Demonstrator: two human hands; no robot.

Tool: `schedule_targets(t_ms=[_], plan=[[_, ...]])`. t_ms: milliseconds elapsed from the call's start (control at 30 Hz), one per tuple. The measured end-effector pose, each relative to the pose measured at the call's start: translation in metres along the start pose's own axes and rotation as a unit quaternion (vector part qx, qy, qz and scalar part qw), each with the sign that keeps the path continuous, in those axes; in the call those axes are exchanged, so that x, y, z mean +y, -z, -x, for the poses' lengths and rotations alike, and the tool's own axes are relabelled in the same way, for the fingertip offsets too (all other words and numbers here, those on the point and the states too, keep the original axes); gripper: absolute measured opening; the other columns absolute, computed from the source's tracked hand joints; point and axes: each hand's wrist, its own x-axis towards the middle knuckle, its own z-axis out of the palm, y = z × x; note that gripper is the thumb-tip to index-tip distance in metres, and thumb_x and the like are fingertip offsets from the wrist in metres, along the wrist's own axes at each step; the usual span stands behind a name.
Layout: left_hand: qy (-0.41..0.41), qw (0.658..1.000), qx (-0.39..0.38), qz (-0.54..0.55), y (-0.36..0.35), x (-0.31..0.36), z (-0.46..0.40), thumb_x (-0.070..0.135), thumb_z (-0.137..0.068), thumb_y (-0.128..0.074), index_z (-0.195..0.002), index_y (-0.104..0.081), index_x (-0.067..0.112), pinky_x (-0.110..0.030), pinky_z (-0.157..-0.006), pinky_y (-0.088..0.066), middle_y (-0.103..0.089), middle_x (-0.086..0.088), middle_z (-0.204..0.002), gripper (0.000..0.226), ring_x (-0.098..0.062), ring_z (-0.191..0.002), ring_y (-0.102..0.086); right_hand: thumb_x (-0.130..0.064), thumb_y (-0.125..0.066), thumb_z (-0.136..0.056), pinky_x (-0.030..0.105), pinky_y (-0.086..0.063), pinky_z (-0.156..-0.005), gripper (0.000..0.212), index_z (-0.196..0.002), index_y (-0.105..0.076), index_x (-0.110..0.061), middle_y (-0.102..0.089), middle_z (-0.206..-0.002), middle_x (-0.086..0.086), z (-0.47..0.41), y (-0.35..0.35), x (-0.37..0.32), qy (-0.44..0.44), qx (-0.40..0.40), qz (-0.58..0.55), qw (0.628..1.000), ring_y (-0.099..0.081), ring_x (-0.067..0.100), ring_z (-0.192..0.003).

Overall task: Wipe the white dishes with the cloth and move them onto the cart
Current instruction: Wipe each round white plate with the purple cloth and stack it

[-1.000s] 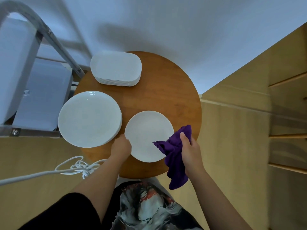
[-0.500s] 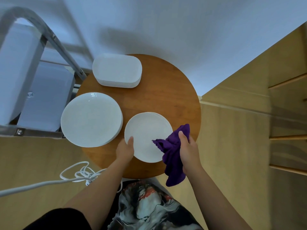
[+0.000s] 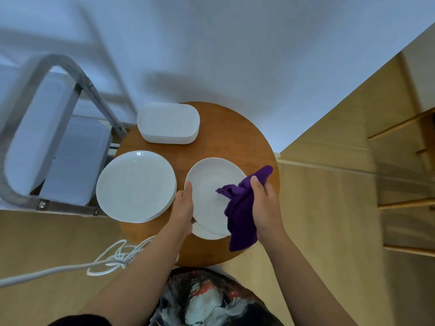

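On the round wooden table [image 3: 235, 128], my left hand [image 3: 182, 209] grips the left rim of a small white plate [image 3: 211, 182] and tilts it up off another plate [image 3: 204, 232] beneath it. My right hand [image 3: 264, 205] is shut on a purple cloth [image 3: 240, 212], whose tip lies on the plate's right side. A stack of large round white plates [image 3: 135, 184] sits at the table's left. A stack of white rectangular dishes [image 3: 168, 122] sits at the back. The metal cart [image 3: 54, 128] stands left of the table.
A white cable [image 3: 108, 257] lies coiled on the wooden floor at the near left. A white wall rises behind the table. Wooden slats [image 3: 404, 203] stand at the right. The cart's handle bar [image 3: 58, 62] arches at the upper left.
My left hand has closed on the small plate's rim and lifted that plate off the one below. The cloth has stayed on its right side. The view has shifted downward.
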Motion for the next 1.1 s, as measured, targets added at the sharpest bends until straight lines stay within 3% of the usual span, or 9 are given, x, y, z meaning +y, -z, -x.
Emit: schedule_targets(t_ms=[167, 233, 333, 467, 600, 700, 833, 933, 1100], plan=[[-0.077, 0.996, -0.037, 0.039, -0.005, 0.045, 0.042, 0.064, -0.088, -0.043, -0.126, -0.05, 0.024, -0.059, -0.103, -0.038, -0.054, -0.01, -0.13, 0.055, -0.031, -0.12, -0.051, -0.035, -0.047, -0.095, 0.028, -0.05, -0.075, 0.026, -0.121, -0.046, -0.033, -0.059, -0.107, -0.011, 0.012, 0.006, -0.036, 0.167, -0.012, 0.111, 0.98, -0.057, 0.014, -0.103], [-0.132, 0.988, -0.077, 0.034, -0.005, 0.062, 0.065, 0.061, -0.09, -0.043, -0.102, -0.061, 0.032, -0.061, -0.098, -0.043, -0.064, -0.008, -0.112, 0.037, -0.031, -0.109, -0.058, -0.041, -0.047, -0.094, 0.039, -0.046, -0.097, 0.047, -0.138, -0.033, -0.03, -0.049, -0.132, -0.004, 0.011, 0.01, -0.042, 0.231, 0.007, 0.307, 0.923, -0.045, 0.021, -0.123], [-0.194, 0.976, -0.095, 0.006, -0.003, 0.08, 0.096, 0.065, -0.081, -0.044, -0.077, -0.064, 0.044, -0.056, -0.088, -0.052, -0.07, -0.005, -0.096, 0.029, -0.03, -0.098, -0.065, -0.06, -0.036, -0.091, 0.045, -0.012, -0.117, 0.08, -0.151, 0.001, -0.022, -0.009, -0.158, 0.011, 0.007, 0.002, -0.045, 0.228, 0.11, 0.49, 0.834, -0.003, 0.033, -0.145], [-0.243, 0.967, -0.082, 0.005, 0.006, 0.085, 0.121, 0.058, -0.091, -0.042, -0.102, -0.058, 0.032, -0.047, -0.084, -0.055, -0.067, -0.006, -0.103, 0.033, -0.027, -0.099, -0.064, -0.062, -0.035, -0.091, 0.048, 0.002, -0.115, 0.084, -0.152, 0.005, -0.02, 0.004, -0.157, 0.022, 0.011, -0.023, -0.059, 0.239, 0.209, 0.411, 0.855, 0.01, 0.036, -0.144], [-0.294, 0.952, -0.087, -0.015, 0.011, 0.09, 0.137, 0.05, -0.096, -0.039, -0.098, -0.055, 0.035, -0.01, -0.058, -0.05, -0.065, 0.006, -0.09, 0.022, 0.003, -0.082, -0.065, -0.053, -0.03, -0.091, 0.046, 0.007, -0.114, 0.074, -0.151, -0.003, -0.02, 0.003, -0.157, 0.023, 0.024, -0.048, -0.079, 0.329, 0.239, 0.352, 0.843, 0.01, 0.036, -0.144], [-0.326, 0.943, -0.063, -0.03, 0.014, 0.093, 0.142, 0.041, -0.099, -0.039, -0.096, -0.051, 0.036, -0.008, -0.057, -0.047, -0.058, 0.01, -0.089, 0.013, -0.002, -0.083, -0.061, -0.047, -0.022, -0.093, 0.044, 0.008, -0.115, 0.068, -0.151, -0.003, -0.019, 0.006, -0.157, 0.022, 0.037, -0.068, -0.094, 0.372, 0.202, 0.327, 0.845, 0.012, 0.036, -0.144], [-0.319, 0.943, -0.091, 0.024, 0.016, 0.104, 0.155, 0.051, -0.095, -0.037, -0.099, -0.058, 0.026, -0.026, -0.074, -0.054, -0.066, -0.001, -0.101, 0.032, -0.015, -0.096, -0.064, -0.041, -0.011, -0.095, 0.042, 0.001, -0.117, 0.062, -0.15, -0.002, -0.015, -0.003, -0.157, 0.022, 0.062, -0.092, -0.1, 0.452, 0.11, 0.297, 0.834, 0.006, 0.035, -0.145], [-0.338, 0.933, -0.102, 0.064, 0.024, 0.113, 0.162, 0.032, -0.1, -0.033, -0.104, -0.056, 0.023, -0.036, -0.095, -0.048, -0.062, -0.005, -0.11, 0.025, -0.016, -0.107, -0.059, -0.038, -0.006, -0.093, 0.041, -0.004, -0.119, 0.056, -0.147, -0.002, -0.022, -0.015, -0.158, 0.011, 0.081, -0.107, -0.092, 0.506, 0.03, 0.295, 0.81, -0.002, 0.024, -0.147], [-0.358, 0.924, -0.12, 0.065, 0.046, 0.123, 0.155, 0.036, -0.102, -0.029, -0.1, -0.054, 0.039, -0.004, -0.061, -0.046, -0.063, 0.029, -0.088, 0.025, 0.017, -0.08, -0.061, -0.033, -0.013, -0.096, 0.039, -0.008, -0.12, 0.05, -0.145, -0.008, -0.028, -0.022, -0.156, -0.001, 0.1, -0.12, -0.081, 0.524, -0.071, 0.216, 0.821, -0.007, 0.006, -0.145]])
